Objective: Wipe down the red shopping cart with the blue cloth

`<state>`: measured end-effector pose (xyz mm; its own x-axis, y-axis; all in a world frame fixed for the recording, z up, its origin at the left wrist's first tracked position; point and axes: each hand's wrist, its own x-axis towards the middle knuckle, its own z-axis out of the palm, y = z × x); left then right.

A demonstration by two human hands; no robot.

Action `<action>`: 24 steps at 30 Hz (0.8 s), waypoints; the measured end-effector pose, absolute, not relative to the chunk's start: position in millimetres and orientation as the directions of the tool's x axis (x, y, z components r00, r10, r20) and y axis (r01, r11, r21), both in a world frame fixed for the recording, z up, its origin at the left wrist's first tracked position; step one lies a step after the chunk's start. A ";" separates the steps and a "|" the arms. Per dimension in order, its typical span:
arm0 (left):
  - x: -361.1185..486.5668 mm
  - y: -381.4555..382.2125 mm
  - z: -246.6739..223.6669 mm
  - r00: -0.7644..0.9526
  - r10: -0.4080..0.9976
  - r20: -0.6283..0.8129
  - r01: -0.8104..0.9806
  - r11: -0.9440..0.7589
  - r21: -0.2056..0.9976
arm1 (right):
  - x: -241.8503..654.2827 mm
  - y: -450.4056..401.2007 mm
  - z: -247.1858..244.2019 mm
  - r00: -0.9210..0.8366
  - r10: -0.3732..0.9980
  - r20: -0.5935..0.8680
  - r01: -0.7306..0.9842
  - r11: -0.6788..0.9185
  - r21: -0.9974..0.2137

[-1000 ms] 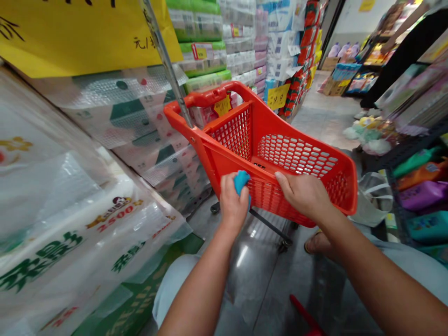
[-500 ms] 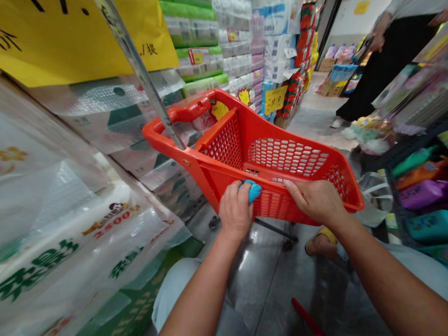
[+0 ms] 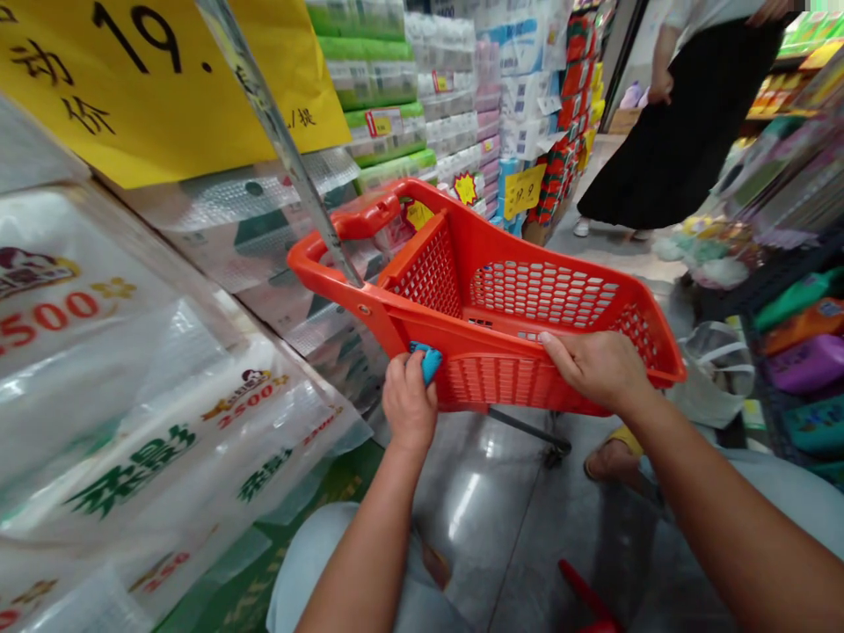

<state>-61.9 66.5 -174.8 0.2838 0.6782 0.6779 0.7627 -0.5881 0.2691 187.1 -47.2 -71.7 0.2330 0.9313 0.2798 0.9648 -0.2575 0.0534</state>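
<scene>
A red plastic shopping cart (image 3: 501,338) stands in front of me, its basket side facing me. My left hand (image 3: 410,400) is closed on a blue cloth (image 3: 430,360), which presses against the cart's side panel below the rim. Part of the cloth is hidden by the fingers. My right hand (image 3: 597,367) grips the upper rim of the basket near its front end, thumb over the inside and fingers out of sight behind the side wall.
Plastic-wrapped tissue packs (image 3: 217,413) are piled at the left, with a yellow price sign (image 3: 164,79) above. A metal pole (image 3: 283,132) crosses the cart handle. A person in a black skirt (image 3: 659,141) stands in the aisle. A white bag (image 3: 718,369) sits at the right.
My left hand has moved the blue cloth left and slightly down along the cart's side. My right hand keeps its hold. The person in the aisle has shifted left.
</scene>
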 end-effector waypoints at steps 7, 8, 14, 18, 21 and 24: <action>-60.3 57.9 -188.3 0.246 0.713 0.656 0.763 -0.560 0.323 | 181.2 -46.0 -70.7 0.247 0.924 0.293 0.962 -0.270 0.041; -56.2 54.4 -191.1 0.246 0.701 0.669 0.753 -0.573 0.324 | 182.0 -45.6 -71.2 0.247 0.923 0.295 0.961 -0.272 0.046; -27.7 37.2 -202.3 0.493 0.583 0.646 0.613 -0.760 0.218 | 184.1 -44.6 -72.6 0.245 0.915 0.319 0.960 -0.276 0.055; -23.0 40.8 -211.6 0.518 0.587 0.622 0.583 -0.775 0.245 | 182.9 -44.9 -72.7 0.224 0.913 0.339 0.966 -0.255 0.047; -32.8 46.0 -220.2 0.478 0.646 0.595 0.597 -0.736 0.319 | 184.1 -44.6 -73.1 0.215 0.920 0.329 0.970 -0.241 0.038; -42.3 44.4 -230.6 0.401 0.734 0.548 0.620 -0.658 0.428 | 185.5 -44.4 -74.3 0.218 0.913 0.345 0.968 -0.246 0.040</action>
<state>-42.3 44.4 -230.6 0.4009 0.7343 0.5478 0.6201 -0.6576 0.4278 185.5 -44.4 -74.3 0.2180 0.9128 0.3455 0.9684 -0.2463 0.0396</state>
